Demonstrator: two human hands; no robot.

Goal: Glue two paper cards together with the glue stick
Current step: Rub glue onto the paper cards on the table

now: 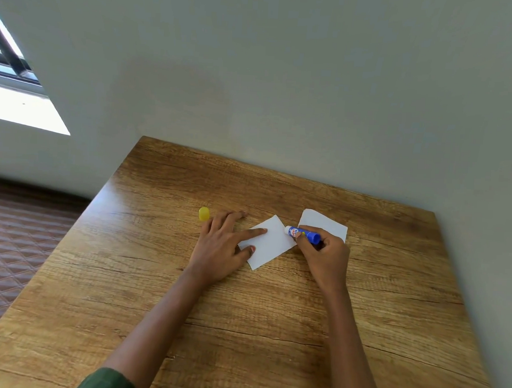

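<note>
On the wooden tabletop (242,326), the left grip (222,245) presses straight fingers on a white card (271,245). The right grip (326,251) holds a blue glue stick (303,234), tip at that card's right edge. A second card (324,222) lies just beyond, and a yellow cap (204,214) stands at the far left.

Your right hand (324,252) hides part of the farther white paper card (321,219); lettering on the blue glue stick (305,234) is unreadable.

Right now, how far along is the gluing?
Done: the cap is off, lying on the table. In hand: the left hand pins one card flat while the right hand holds the glue stick, tip at that card's edge. Left: the second card lies beside it, not yet pressed on.
</note>
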